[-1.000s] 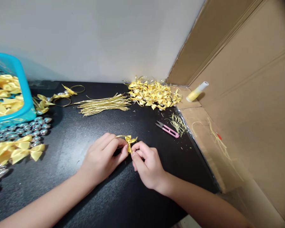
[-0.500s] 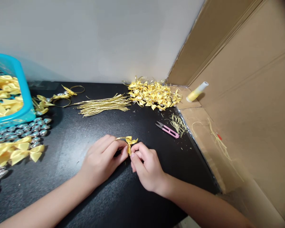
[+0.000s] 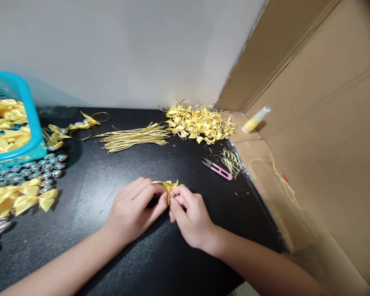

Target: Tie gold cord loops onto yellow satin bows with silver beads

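Note:
Between my fingertips, at the middle of the black table, is a yellow ribbon bow (image 3: 170, 186) with a gold cord (image 3: 158, 182) running left from it. My left hand (image 3: 138, 205) is closed, thumb and forefinger pinching the bow's left side. From the right, my right hand (image 3: 188, 211) pinches at the bow's lower edge, its fingers curled. The fingers hide the bow's lower part and any knot there. Beyond my hands lies a bundle of gold cords (image 3: 135, 137). A pair of pink thread snips (image 3: 217, 169) rests to the right.
A heap of finished-looking yellow bows (image 3: 200, 123) lies against the wall. At left stand a blue basket (image 3: 33, 131) of bows, silver beads (image 3: 54, 166) and loose bows (image 3: 33, 197). Cord scraps (image 3: 232, 162) and a white-yellow tube (image 3: 255, 119) are by the cardboard wall (image 3: 320, 123) at right.
The bow has tipped and sunk slightly between my fingertips, its loops looking narrower. My left hand has shifted a little to the right; my right hand stays almost in place.

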The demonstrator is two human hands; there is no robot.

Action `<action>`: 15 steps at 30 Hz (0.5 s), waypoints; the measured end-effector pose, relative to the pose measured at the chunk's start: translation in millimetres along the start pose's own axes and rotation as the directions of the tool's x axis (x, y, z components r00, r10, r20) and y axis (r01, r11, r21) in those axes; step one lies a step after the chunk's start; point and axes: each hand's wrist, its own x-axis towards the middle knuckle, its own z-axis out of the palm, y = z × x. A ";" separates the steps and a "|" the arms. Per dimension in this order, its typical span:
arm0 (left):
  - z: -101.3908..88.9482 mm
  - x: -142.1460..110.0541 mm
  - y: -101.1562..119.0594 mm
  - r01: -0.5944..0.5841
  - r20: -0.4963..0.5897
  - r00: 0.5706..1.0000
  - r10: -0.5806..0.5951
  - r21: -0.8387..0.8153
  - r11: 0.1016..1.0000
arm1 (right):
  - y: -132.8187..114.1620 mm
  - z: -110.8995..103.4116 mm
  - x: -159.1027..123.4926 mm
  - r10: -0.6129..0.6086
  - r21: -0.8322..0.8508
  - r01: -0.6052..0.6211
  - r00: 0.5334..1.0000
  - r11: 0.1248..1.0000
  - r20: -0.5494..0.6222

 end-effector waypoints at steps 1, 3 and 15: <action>-0.7 0.3 1.1 0.051 0.009 0.999 -0.050 -0.047 0.998 | -0.7 -0.1 0.1 -0.004 0.001 0.004 1.000 1.000 -0.001; -1.7 0.3 3.4 0.170 0.010 0.985 -0.170 -0.139 0.976 | -1.6 -0.2 0.1 -0.011 -0.002 0.011 1.000 1.000 -0.010; -4.8 4.7 9.3 0.430 0.328 0.891 -0.315 -0.383 0.818 | 5.5 0.2 -0.7 -0.056 0.048 0.058 0.998 0.997 -0.040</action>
